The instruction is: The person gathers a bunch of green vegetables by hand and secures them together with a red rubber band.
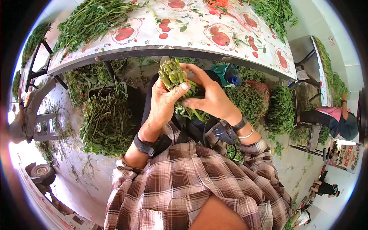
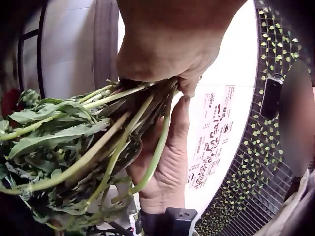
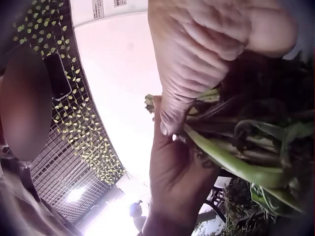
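A bunch of leafy green stems (image 1: 172, 73) is held between both hands over the lap, its thick cut ends up toward the table edge. My left hand (image 1: 159, 103) grips the bunch just below these ends, thumb laid across the stems. Round its other side curls my right hand (image 1: 216, 99), with the thumb low against the stems. In the left wrist view, long stems and leaves (image 2: 64, 142) hang out from between the hands. The right wrist view has a pale thick stem (image 3: 231, 162) bending away beneath the right hand (image 3: 197, 54).
A table with a fruit-print cover (image 1: 145, 32) stands ahead, bearing piles of greens (image 1: 96, 21) and red ties (image 1: 220, 7). Heaped greens (image 1: 105, 122) lie at the left; a full bundle (image 1: 281, 109) and a teal container (image 1: 226, 74) are at right. Other people work at both sides.
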`<action>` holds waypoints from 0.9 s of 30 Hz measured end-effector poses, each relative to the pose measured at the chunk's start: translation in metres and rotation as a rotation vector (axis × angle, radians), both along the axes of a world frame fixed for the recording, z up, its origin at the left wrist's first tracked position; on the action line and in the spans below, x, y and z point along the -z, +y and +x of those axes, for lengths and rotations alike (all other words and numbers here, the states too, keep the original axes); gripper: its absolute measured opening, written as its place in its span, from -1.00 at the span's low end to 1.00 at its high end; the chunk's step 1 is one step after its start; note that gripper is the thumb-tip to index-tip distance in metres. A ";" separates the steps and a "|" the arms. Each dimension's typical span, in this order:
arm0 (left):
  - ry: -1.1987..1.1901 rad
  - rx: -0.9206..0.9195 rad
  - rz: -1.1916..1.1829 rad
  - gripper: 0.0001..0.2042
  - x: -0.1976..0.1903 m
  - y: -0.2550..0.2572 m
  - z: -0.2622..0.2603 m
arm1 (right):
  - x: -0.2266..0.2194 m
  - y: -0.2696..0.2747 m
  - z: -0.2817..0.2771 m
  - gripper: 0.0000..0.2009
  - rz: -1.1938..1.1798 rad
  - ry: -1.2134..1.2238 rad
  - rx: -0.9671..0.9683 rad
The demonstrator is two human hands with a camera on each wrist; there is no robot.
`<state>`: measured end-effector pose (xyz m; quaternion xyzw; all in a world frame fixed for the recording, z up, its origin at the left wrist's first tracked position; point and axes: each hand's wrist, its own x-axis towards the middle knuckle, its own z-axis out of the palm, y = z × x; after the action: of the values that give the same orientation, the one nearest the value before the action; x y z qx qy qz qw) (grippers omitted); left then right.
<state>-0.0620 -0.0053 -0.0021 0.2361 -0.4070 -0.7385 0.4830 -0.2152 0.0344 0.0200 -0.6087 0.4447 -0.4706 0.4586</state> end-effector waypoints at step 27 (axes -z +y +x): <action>-0.178 0.107 -0.078 -0.44 -0.001 -0.015 0.025 | 0.010 0.006 0.007 -0.59 0.109 0.428 0.054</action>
<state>-0.0374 -0.0200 -0.0014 0.2598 -0.4889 -0.7228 0.4137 -0.2077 0.0402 0.0097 -0.6568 0.5728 -0.3180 0.3732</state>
